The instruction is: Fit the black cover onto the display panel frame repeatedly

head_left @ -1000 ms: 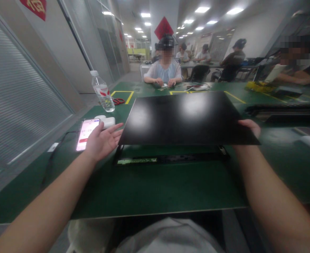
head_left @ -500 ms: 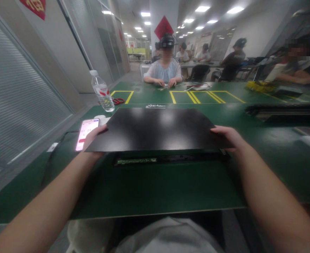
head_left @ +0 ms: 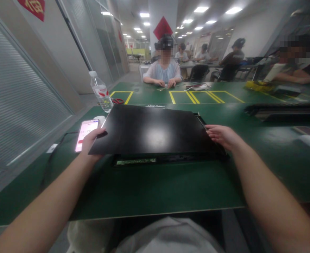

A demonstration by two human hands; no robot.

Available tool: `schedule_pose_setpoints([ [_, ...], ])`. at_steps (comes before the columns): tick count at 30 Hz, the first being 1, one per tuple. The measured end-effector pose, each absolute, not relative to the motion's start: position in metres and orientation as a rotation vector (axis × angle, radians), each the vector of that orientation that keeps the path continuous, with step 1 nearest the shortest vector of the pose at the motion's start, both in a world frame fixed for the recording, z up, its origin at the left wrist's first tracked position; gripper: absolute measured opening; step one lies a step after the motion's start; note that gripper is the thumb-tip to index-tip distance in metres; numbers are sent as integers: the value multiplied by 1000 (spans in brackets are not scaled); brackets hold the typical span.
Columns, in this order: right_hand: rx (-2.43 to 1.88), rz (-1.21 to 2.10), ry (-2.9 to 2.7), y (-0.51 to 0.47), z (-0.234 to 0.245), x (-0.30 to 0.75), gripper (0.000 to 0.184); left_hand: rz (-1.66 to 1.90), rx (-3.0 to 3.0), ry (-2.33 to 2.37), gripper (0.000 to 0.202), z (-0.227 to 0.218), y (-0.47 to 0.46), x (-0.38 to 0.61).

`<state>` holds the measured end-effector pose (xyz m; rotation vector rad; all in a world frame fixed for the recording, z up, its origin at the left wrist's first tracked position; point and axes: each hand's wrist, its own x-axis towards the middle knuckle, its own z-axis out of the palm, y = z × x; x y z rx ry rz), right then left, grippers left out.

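A large glossy black panel (head_left: 155,130) lies nearly flat over a dark frame (head_left: 170,160) on the green table (head_left: 149,189). A green circuit strip shows along the frame's near edge. My left hand (head_left: 93,138) grips the panel's near left corner, thumb on top and fingers under it, and that corner sits slightly raised. My right hand (head_left: 222,136) rests on the panel's right edge with fingers stretched out flat.
A lit phone (head_left: 86,133) and a small white object (head_left: 100,119) lie left of the panel. A water bottle (head_left: 100,92) and red scissors (head_left: 117,101) stand further back. Other people sit at the far tables. Another dark panel (head_left: 284,111) lies to the right.
The panel came down from a raised tilt to lie almost flat on the frame. My left hand took hold of its left corner; my right hand shifted to lie along the right edge.
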<state>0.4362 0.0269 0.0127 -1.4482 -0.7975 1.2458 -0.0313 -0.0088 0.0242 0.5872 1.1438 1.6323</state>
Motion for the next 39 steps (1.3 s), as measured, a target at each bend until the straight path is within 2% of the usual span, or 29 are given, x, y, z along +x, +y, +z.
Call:
schedule_pose_setpoints([
  [5,-1545,1056,-822,27,15,436,26,1556,770,963,46,16,-5,-32],
  [9,-1611,924,-855,30,13,438,26,1411,913,996,48,14,-7,-26],
  [14,-1698,821,-926,30,12,439,27,1395,954,1018,56,15,-9,-21],
  [23,-1750,768,-961,29,10,433,21,1385,894,1178,43,7,-5,-26],
  [39,-1809,666,-1016,31,4,441,15,1269,907,1264,44,13,-9,-16],
])
